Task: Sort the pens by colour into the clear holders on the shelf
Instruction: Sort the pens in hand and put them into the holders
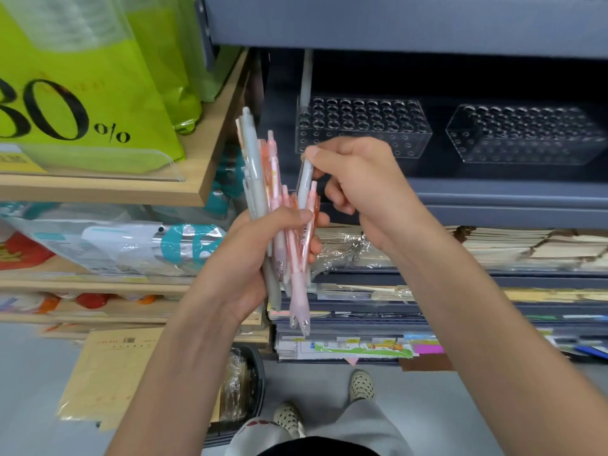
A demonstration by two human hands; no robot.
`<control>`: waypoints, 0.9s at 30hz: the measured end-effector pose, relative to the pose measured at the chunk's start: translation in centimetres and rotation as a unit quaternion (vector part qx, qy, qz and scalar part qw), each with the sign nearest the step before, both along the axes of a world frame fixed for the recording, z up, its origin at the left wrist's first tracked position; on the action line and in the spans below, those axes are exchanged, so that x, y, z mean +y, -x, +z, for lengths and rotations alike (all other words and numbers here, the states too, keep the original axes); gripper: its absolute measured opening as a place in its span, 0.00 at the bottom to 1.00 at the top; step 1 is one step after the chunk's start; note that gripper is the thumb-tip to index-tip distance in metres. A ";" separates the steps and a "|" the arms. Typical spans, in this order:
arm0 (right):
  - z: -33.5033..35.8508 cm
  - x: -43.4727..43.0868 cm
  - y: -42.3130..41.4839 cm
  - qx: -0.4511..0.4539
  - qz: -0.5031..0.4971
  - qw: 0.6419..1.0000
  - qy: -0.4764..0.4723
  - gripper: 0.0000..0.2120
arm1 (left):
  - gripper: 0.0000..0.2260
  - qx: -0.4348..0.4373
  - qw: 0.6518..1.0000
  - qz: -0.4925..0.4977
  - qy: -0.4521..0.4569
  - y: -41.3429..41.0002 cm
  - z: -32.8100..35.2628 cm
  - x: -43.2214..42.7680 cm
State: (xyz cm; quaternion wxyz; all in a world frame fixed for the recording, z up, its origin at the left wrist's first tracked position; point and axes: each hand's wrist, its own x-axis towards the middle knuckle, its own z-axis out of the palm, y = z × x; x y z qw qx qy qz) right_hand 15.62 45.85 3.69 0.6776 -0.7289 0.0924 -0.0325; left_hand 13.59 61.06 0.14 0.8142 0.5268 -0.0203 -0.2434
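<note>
— What's on the wooden shelf [200, 166]?
— Green bags [108, 77] printed "30%", with teal packaged goods [184, 245] on the level below.
— And lower?
— Brown envelopes [108, 373], spotted shoes [362, 386] to their right.

The bay above the left holder [362, 126] and the right holder [526, 136] lies open from the front, under the upper shelf board [394, 24]; a bare gap runs between them; an upright pen [306, 77] blocks the left holder's back-left corner; the bundle of pens [260, 172] in my left hand [250, 258] rises before that end; my right hand [358, 189], pinching a grey pen [304, 179], fronts its middle; the wooden shelf [220, 139] walls the left.
</note>
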 end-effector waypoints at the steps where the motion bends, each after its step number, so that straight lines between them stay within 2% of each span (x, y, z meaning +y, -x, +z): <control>1: 0.0 0.1 0.0 0.003 -0.006 1.000 -0.002 0.06 | 0.07 0.004 1.000 0.002 -0.002 0.0 0.0 0.0; 15: 0.0 0.5 -0.8 -0.004 -0.018 1.000 0.016 0.06 | 0.11 0.023 1.000 0.014 0.005 0.2 0.3 -0.3; 20: -0.1 -1.7 0.0 0.008 0.040 0.998 0.056 0.09 | 0.08 0.029 0.999 0.046 0.003 0.4 -0.2 -0.6; 22: 0.1 -2.8 0.6 0.018 0.085 0.993 0.081 0.12 | 0.05 0.028 0.998 0.059 -0.010 0.4 -0.3 -0.8; 24: 0.2 -3.5 1.0 0.035 0.137 0.985 0.096 0.10 | 0.02 0.020 0.998 0.058 -0.025 0.4 -0.4 -1.1; 27: 0.2 -4.3 1.5 0.061 0.166 0.976 0.125 0.08 | 0.09 0.002 0.999 0.042 -0.033 0.5 -0.5 -1.8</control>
